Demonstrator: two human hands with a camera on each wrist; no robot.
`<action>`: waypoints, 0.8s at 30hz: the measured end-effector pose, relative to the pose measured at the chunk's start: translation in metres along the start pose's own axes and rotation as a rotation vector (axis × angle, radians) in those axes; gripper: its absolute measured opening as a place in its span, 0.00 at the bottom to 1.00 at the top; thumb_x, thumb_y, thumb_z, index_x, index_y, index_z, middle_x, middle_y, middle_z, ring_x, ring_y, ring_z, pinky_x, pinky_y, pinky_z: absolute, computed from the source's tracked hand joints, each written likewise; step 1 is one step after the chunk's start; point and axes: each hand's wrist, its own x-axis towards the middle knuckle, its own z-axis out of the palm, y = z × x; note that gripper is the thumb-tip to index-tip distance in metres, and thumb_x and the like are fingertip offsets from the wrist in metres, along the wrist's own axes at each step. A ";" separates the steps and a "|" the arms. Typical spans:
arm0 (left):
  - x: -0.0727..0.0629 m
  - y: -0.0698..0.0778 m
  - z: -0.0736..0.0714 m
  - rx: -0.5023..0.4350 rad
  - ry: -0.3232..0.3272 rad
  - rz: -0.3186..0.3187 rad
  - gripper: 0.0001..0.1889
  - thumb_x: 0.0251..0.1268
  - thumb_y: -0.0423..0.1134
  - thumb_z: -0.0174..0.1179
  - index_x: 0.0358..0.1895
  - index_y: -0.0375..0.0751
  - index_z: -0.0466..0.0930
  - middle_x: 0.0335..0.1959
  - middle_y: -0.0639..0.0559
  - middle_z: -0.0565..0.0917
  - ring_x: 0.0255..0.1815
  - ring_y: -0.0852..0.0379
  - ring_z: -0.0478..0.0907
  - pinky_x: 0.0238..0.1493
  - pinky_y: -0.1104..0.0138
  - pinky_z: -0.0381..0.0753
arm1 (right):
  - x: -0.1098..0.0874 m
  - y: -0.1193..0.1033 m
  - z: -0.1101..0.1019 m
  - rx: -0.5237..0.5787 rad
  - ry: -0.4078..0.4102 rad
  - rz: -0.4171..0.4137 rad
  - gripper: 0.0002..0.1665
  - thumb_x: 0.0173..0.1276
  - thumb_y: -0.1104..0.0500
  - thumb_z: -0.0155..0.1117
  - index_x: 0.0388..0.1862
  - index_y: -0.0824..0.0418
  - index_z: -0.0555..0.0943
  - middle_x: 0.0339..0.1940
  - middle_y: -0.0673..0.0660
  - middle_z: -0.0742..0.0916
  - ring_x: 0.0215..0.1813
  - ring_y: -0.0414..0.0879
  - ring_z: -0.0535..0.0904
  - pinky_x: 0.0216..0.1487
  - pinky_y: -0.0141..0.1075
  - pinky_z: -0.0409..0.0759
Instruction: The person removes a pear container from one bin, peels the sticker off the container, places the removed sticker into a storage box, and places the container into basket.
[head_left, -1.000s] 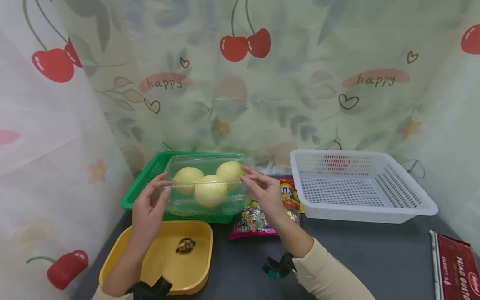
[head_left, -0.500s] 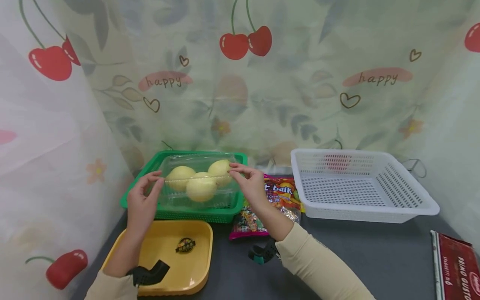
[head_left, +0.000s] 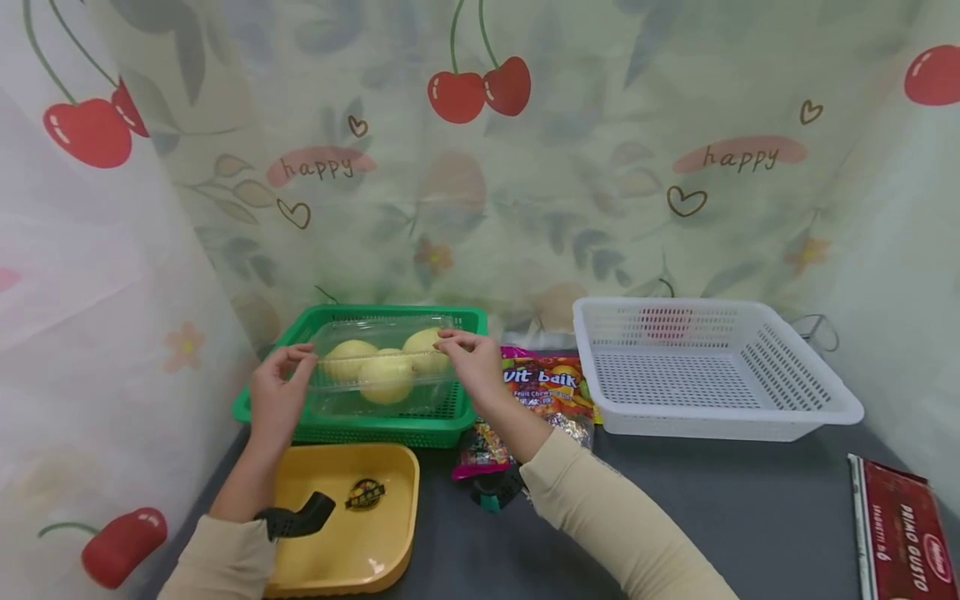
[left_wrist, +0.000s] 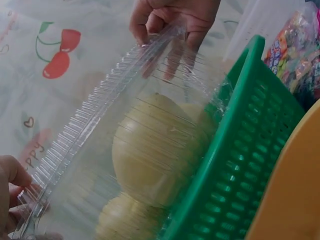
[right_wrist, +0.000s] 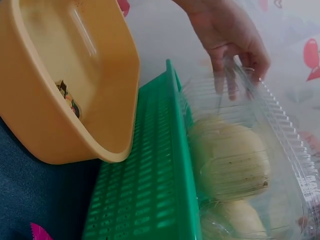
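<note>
A clear plastic clamshell box holds three pale yellow round fruits, possibly pears. My left hand pinches the left end of its ridged edge. At the opposite end, my right hand pinches the same edge. Wrist views show both hands' fingertips at the box corners; the right hand appears at the top of the left wrist view. The box sits partly inside the green basket, its ridged edge above the basket rim. How its underside rests is hidden.
A yellow bin with a small dark-labelled item stands in front of the basket. Candy bags lie beside my right forearm. A white basket stands at right. A red spaghetti pack lies far right.
Both hands have moved the clear box left and slightly down into the green basket. More of the candy bag's print shows as my right arm has shifted left.
</note>
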 end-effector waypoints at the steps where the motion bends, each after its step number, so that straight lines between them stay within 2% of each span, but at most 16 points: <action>1: 0.002 -0.001 0.001 0.006 0.003 0.003 0.15 0.68 0.40 0.51 0.39 0.27 0.76 0.54 0.43 0.80 0.48 0.62 0.73 0.47 0.67 0.70 | 0.001 0.001 0.001 -0.003 0.000 0.007 0.14 0.65 0.61 0.57 0.38 0.70 0.85 0.51 0.55 0.85 0.62 0.49 0.74 0.62 0.45 0.72; 5: 0.010 -0.004 0.003 0.027 -0.001 0.014 0.16 0.68 0.40 0.51 0.37 0.25 0.76 0.52 0.39 0.80 0.52 0.50 0.74 0.47 0.60 0.72 | 0.006 0.005 0.003 0.000 0.008 0.027 0.14 0.65 0.61 0.57 0.39 0.70 0.85 0.51 0.56 0.85 0.62 0.49 0.74 0.61 0.45 0.72; 8: 0.015 -0.008 0.004 0.045 -0.010 0.013 0.16 0.68 0.41 0.52 0.37 0.25 0.76 0.53 0.38 0.80 0.54 0.45 0.74 0.43 0.63 0.73 | 0.008 0.008 0.005 0.000 0.025 0.034 0.14 0.65 0.61 0.57 0.39 0.69 0.85 0.51 0.57 0.85 0.62 0.49 0.74 0.60 0.44 0.73; 12: 0.020 -0.013 0.007 0.062 -0.010 -0.003 0.16 0.67 0.41 0.53 0.37 0.27 0.77 0.53 0.40 0.81 0.55 0.46 0.74 0.38 0.67 0.72 | 0.011 0.011 0.008 0.001 0.036 0.059 0.14 0.66 0.61 0.56 0.41 0.68 0.85 0.52 0.57 0.84 0.63 0.50 0.74 0.60 0.44 0.73; 18: 0.028 -0.021 0.009 0.049 -0.012 -0.018 0.16 0.67 0.41 0.51 0.37 0.26 0.77 0.52 0.40 0.80 0.59 0.43 0.73 0.46 0.58 0.74 | 0.013 0.013 0.014 0.013 0.039 0.094 0.14 0.68 0.60 0.55 0.42 0.68 0.84 0.53 0.58 0.84 0.65 0.50 0.71 0.62 0.45 0.71; 21: 0.030 -0.023 0.009 0.061 -0.011 -0.025 0.16 0.66 0.40 0.50 0.36 0.26 0.77 0.52 0.39 0.81 0.59 0.42 0.74 0.44 0.61 0.75 | 0.014 0.014 0.016 0.011 0.037 0.110 0.14 0.68 0.61 0.55 0.43 0.67 0.84 0.53 0.58 0.83 0.65 0.50 0.71 0.62 0.45 0.71; 24: 0.033 -0.025 0.008 0.086 -0.019 -0.034 0.16 0.66 0.40 0.51 0.36 0.27 0.78 0.52 0.39 0.81 0.56 0.43 0.75 0.35 0.69 0.73 | 0.015 0.015 0.018 0.016 0.038 0.116 0.15 0.67 0.62 0.54 0.44 0.68 0.84 0.53 0.58 0.84 0.64 0.51 0.71 0.62 0.45 0.71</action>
